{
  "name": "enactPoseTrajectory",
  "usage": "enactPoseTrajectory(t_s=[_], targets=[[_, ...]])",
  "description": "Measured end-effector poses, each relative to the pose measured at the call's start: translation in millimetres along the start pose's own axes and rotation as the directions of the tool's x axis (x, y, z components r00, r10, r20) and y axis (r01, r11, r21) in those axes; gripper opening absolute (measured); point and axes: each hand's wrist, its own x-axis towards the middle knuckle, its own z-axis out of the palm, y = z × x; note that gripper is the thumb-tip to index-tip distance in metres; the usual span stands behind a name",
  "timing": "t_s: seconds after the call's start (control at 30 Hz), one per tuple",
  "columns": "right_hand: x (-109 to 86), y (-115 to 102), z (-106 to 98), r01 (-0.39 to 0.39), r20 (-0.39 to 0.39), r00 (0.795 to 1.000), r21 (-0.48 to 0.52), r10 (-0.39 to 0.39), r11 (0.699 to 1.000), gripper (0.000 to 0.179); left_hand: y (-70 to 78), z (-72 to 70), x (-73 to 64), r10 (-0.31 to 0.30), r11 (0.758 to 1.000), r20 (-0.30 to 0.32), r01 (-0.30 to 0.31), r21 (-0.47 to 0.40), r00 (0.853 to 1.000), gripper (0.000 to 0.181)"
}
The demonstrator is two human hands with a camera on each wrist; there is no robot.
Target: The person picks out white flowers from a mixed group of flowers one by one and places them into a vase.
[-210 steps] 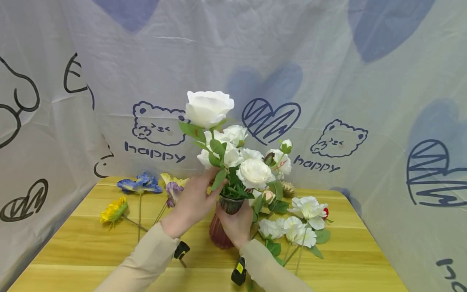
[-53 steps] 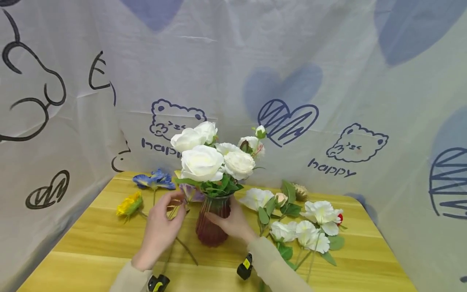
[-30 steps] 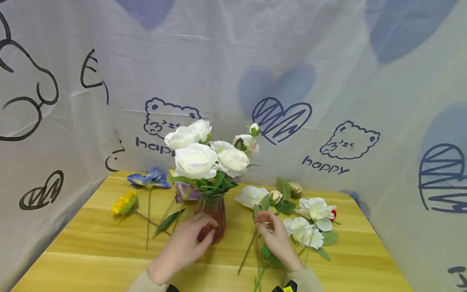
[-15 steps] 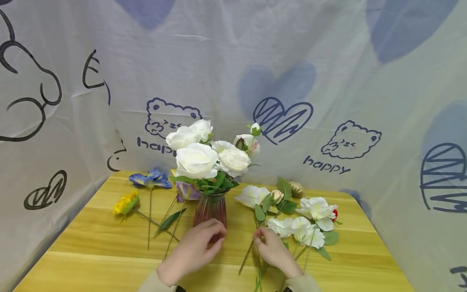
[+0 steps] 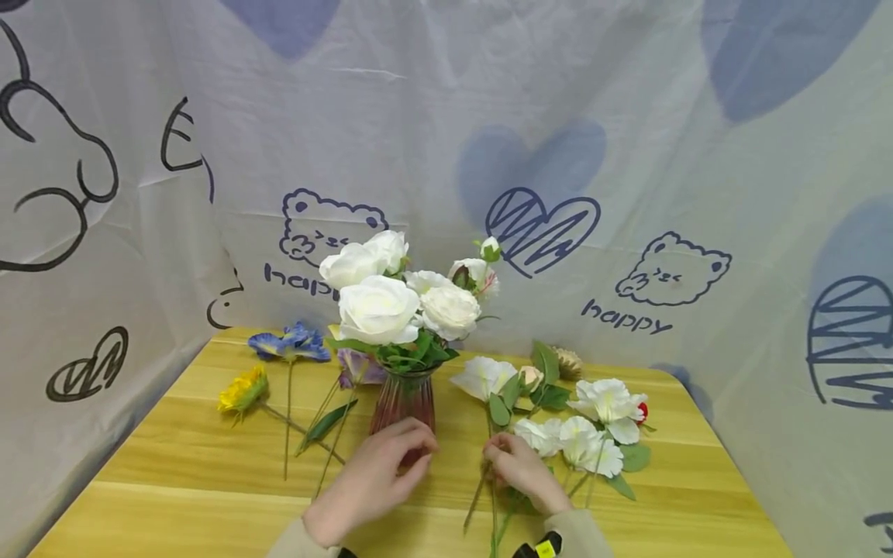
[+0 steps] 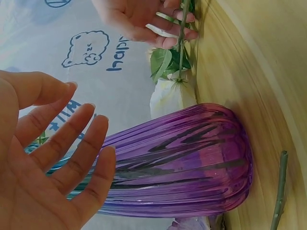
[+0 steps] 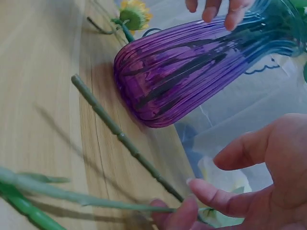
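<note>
A ribbed glass vase (image 6: 192,163), shaded purple to teal, stands upright in mid-table. White roses (image 5: 379,308) fill its mouth, and dark stems show through the glass. My left hand (image 5: 380,473) hovers in front of the vase with loosely bent fingers, thumb apart and nothing held. To the right of the vase, my right hand (image 5: 519,469) is at the stems of the lying flowers. In the right wrist view its lower fingers (image 7: 184,213) touch a green stem (image 7: 120,136), while thumb and index finger stay apart. A white flower (image 5: 484,377) lies just beyond this hand.
On the left lie a blue flower (image 5: 289,342), a yellow sunflower (image 5: 244,390) and a purple flower (image 5: 359,366). White flowers (image 5: 582,446), a peach bud (image 5: 530,377) and a red bloom (image 5: 643,411) spread over the right side. A printed cloth (image 5: 432,155) hangs behind the table.
My left hand has left the white rose, which now sits lower in the vase, and moved in front of it. My right hand has let go of the vase and moved right to the stems.
</note>
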Motion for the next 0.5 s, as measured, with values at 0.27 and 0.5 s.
enactPoseTrajectory(t_s=[0.27, 0.5], targets=[[1.9, 4.6, -2.6, -0.026, 0.015, 1.0, 0.315, 0.023, 0.949, 0.039, 1.1, 0.4, 1.8, 0.001, 1.0, -0.037, -0.001, -0.001, 0.999, 0.012], [5.9, 3.4, -0.2, -0.037, 0.012, 0.999, 0.526, 0.035, 0.85, 0.038, 2.8, 0.2, 7.6, 0.017, 1.0, -0.109, -0.019, -0.02, 0.994, 0.013]])
